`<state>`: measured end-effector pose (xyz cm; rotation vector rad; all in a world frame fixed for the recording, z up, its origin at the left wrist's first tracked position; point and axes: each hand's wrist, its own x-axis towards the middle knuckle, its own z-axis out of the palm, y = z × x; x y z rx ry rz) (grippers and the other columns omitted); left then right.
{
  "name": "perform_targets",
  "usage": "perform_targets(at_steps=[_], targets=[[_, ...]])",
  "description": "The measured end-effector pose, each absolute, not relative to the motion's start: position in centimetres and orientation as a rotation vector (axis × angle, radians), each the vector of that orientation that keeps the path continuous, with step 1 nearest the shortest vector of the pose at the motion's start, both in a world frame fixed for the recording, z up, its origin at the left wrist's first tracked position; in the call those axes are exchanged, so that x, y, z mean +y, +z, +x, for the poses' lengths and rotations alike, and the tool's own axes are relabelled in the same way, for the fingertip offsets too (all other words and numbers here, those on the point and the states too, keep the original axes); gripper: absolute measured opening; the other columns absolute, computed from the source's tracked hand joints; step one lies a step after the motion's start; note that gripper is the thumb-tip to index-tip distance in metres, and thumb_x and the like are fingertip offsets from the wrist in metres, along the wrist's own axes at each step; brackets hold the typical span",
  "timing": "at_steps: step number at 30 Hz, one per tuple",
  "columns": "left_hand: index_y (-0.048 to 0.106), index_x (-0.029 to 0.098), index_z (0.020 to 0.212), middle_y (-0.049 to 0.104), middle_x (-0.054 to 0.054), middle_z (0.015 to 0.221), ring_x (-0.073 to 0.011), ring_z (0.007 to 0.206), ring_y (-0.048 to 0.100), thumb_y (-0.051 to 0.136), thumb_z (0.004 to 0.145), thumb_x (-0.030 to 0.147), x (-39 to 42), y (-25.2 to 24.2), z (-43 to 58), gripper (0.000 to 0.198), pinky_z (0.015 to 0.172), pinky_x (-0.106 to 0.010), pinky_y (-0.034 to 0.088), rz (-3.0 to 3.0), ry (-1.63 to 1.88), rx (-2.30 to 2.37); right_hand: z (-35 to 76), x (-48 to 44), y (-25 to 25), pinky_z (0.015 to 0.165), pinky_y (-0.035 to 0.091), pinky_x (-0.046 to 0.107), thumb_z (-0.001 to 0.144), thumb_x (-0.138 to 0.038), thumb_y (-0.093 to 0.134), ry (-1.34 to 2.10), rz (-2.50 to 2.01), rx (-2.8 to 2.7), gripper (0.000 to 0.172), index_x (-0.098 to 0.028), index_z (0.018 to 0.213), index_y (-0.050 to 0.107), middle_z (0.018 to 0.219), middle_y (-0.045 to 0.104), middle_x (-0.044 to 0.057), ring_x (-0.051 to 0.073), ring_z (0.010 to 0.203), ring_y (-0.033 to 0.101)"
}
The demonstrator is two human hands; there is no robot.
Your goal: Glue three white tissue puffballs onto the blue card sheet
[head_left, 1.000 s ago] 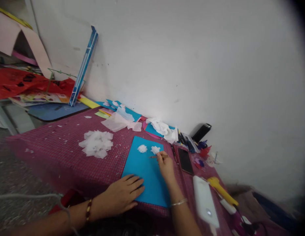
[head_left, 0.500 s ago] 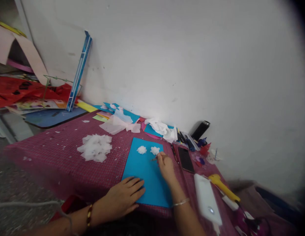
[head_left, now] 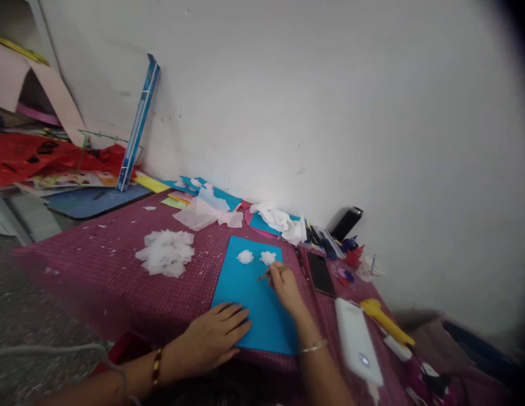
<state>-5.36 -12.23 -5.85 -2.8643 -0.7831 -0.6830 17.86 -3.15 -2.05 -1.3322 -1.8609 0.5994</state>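
Note:
A blue sheet of paper (head_left: 256, 299) lies on the table, with two white fluffy paper tufts (head_left: 245, 257) side by side near its far edge. My left hand (head_left: 215, 335) rests flat on the sheet's near left part, fingers stretched. Over its right side, my right hand (head_left: 284, 285) is closed on a thin pencil-like stick (head_left: 263, 276). The stick's tip points left, just below the right tuft; whether it touches the paper I cannot tell. To the left of the sheet sits a heap of white tissue pieces (head_left: 166, 252).
On the right are a dark phone (head_left: 320, 273), a white power bank-like device (head_left: 357, 341), a yellow glue gun (head_left: 384, 321) and a black bottle (head_left: 347, 224). Crumpled white tissue (head_left: 279, 220) lies near the wall. A blue long box (head_left: 139, 121) leans at the left on the wall.
The view has shifted slightly. The stick in my right hand shows more plainly, its tip a little farther left and lower. My left hand stays flat on the sheet.

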Motion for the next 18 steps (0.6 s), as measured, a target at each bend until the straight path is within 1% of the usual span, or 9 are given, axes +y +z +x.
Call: perform_targets(at_steps=[3, 8, 11, 14, 15, 18], targets=[[0.049, 0.020, 0.133, 0.057, -0.007, 0.134, -0.0229, 0.121, 0.052, 0.054, 0.092, 0.038, -12.3, -5.9, -5.4, 0.045, 0.106, -0.038, 0.035, -2.862, -0.670, -0.779, 18.2, -3.3, -1.6, 0.051, 0.036, 0.027, 0.095, -0.040, 0.032, 0.610, -1.336, -1.872, 0.036, -0.020, 0.073, 0.054, 0.051, 0.051, -0.001, 0.016, 0.048, 0.050], [0.049, 0.020, 0.133, 0.055, -0.007, 0.138, -0.0237, 0.123, 0.051, 0.055, 0.092, 0.038, -12.2, -6.1, -5.4, 0.046, 0.106, -0.039, 0.036, -2.859, -0.643, -0.771, 18.2, -3.6, -1.1, 0.053, 0.036, 0.027, 0.095, -0.038, 0.032, 0.619, -1.305, -1.911, 0.036, -0.020, 0.072, 0.053, 0.051, 0.050, -0.001, 0.016, 0.049, 0.050], [0.050, 0.020, 0.132, 0.056, -0.007, 0.138, -0.0247, 0.122, 0.053, 0.056, 0.091, 0.039, -12.2, -5.9, -5.3, 0.045, 0.105, -0.040, 0.037, -2.840, -0.605, -0.780, 18.6, -4.1, -0.6, 0.050, 0.035, 0.026, 0.095, -0.037, 0.035, 0.755, -1.276, -1.890, 0.034, -0.020, 0.071, 0.052, 0.050, 0.048, -0.003, 0.014, 0.047, 0.047], [0.052, 0.019, 0.129, 0.058, -0.006, 0.135, -0.0253, 0.119, 0.055, 0.056, 0.091, 0.041, -12.3, -5.7, -5.3, 0.044, 0.103, -0.040, 0.039, -2.825, -0.581, -0.786, 19.4, -4.6, -0.1, 0.046, 0.035, 0.024, 0.094, -0.042, 0.038, 1.078, -1.231, -1.872, 0.034, -0.020, 0.072, 0.052, 0.048, 0.048, -0.004, 0.013, 0.044, 0.046], [0.052, 0.019, 0.129, 0.058, -0.006, 0.135, -0.0254, 0.119, 0.055, 0.057, 0.090, 0.041, -12.3, -5.6, -5.3, 0.045, 0.103, -0.040, 0.039, -2.826, -0.572, -0.780, 19.7, -4.7, 0.0, 0.045, 0.036, 0.024, 0.094, -0.045, 0.039, 1.129, -1.212, -1.849, 0.035, -0.020, 0.073, 0.052, 0.049, 0.049, -0.004, 0.013, 0.044, 0.046], [0.051, 0.019, 0.131, 0.058, -0.007, 0.135, -0.0255, 0.120, 0.055, 0.058, 0.089, 0.039, -12.3, -5.7, -5.3, 0.046, 0.103, -0.040, 0.039, -2.826, -0.562, -0.766, 20.1, -4.6, -0.1, 0.049, 0.040, 0.026, 0.093, -0.053, 0.040, 1.022, -1.176, -1.772, 0.039, -0.019, 0.077, 0.054, 0.054, 0.054, -0.002, 0.013, 0.048, 0.050]])
